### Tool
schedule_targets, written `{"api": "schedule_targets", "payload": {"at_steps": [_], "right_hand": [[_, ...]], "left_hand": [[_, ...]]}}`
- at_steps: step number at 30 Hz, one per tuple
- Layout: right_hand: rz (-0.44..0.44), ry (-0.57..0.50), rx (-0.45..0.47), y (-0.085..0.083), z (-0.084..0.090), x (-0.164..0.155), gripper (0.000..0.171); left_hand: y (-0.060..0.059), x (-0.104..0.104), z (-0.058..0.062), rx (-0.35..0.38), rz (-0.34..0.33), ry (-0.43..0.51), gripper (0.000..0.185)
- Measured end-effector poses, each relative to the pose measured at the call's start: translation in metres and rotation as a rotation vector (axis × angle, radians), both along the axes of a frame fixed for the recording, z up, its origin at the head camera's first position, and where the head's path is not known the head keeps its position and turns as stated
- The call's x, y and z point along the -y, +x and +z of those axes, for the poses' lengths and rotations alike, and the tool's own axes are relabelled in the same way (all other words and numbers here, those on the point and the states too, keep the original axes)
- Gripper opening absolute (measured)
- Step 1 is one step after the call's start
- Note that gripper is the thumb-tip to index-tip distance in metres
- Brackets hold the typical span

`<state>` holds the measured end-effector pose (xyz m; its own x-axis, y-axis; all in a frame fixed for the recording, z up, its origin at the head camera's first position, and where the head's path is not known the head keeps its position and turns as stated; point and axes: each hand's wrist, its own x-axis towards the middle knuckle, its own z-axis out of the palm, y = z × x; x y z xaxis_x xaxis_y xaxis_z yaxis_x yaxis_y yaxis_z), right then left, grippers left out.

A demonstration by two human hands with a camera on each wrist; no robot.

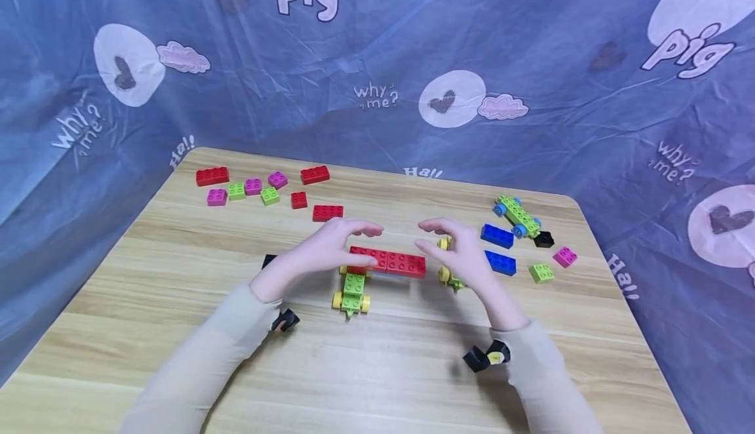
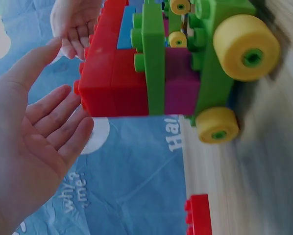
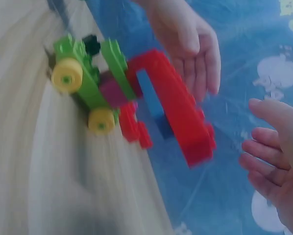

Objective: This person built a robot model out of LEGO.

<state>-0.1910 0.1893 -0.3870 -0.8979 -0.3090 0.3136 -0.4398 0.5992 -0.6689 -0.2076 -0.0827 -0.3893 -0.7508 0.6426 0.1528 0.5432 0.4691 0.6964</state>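
Brick vehicle mid-worktop, our hands loose at either end

We see the brick vehicle well clear of every worktop edge, bare wood toward the near edge; its red top runs left-right. Our left hand and right hand hover with relaxed fingers, gripping nothing.

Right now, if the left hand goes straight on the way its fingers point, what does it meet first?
Most likely the left end of the red brick row on the wheeled model; the left hand hovers open just beside it, though depth is uncertain.
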Motion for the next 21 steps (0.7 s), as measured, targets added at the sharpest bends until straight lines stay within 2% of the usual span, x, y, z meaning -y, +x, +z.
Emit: {"api": "schedule_targets", "payload": {"at_steps": [10, 13, 17, 21], "right_hand": [[-0.125, -0.009, -0.063, -0.014, -0.012, -0.050, 0.031], [-0.146, -0.020, -0.031, -0.017, -0.017, -0.063, 0.032], [-0.137, -0.043, 0.040, -0.019, -0.022, -0.076, 0.036], [-0.103, -0.062, 0.101, -0.020, -0.030, -0.086, 0.041]], "left_hand": [[-0.013, -0.026, 0.002, 0.004, -0.028, -0.019, 0.058], [-0.016, -0.031, 0.001, -0.001, -0.036, -0.027, 0.058], [-0.018, -0.037, 0.002, -0.007, -0.077, -0.073, 0.057], [-0.016, -0.041, 0.003, 0.028, -0.131, -0.129, 0.058]]}}
